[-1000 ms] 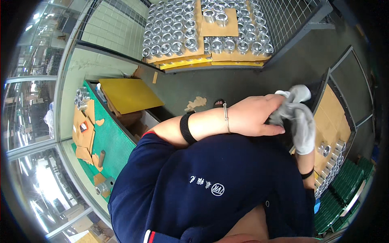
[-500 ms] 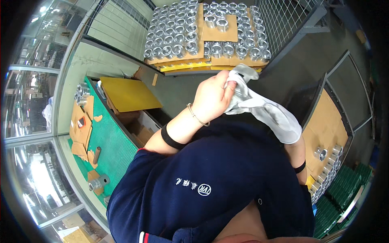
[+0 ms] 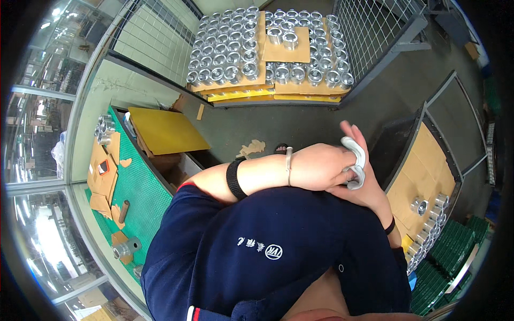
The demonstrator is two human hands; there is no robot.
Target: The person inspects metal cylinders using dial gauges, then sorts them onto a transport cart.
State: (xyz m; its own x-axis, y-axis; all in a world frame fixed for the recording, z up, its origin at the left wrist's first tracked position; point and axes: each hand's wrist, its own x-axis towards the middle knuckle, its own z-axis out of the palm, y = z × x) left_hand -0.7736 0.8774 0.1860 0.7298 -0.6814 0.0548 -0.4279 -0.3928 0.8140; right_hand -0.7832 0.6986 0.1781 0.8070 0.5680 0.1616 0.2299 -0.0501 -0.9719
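Workshop floor, centre right | left hand [image 3: 324, 167] and right hand [image 3: 357, 184] both clutching one white glove [image 3: 357, 163] | two hands, one glove

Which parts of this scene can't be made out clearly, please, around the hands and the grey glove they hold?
- Grey glove: head view, mostly bunched between the left hand and right hand; its full shape is hidden.
- Right hand's palm and fingers: largely covered by the left hand.
- Metal rings at right: row runs into the dark fisheye rim.
- Parts on the green mat: too small to identify.
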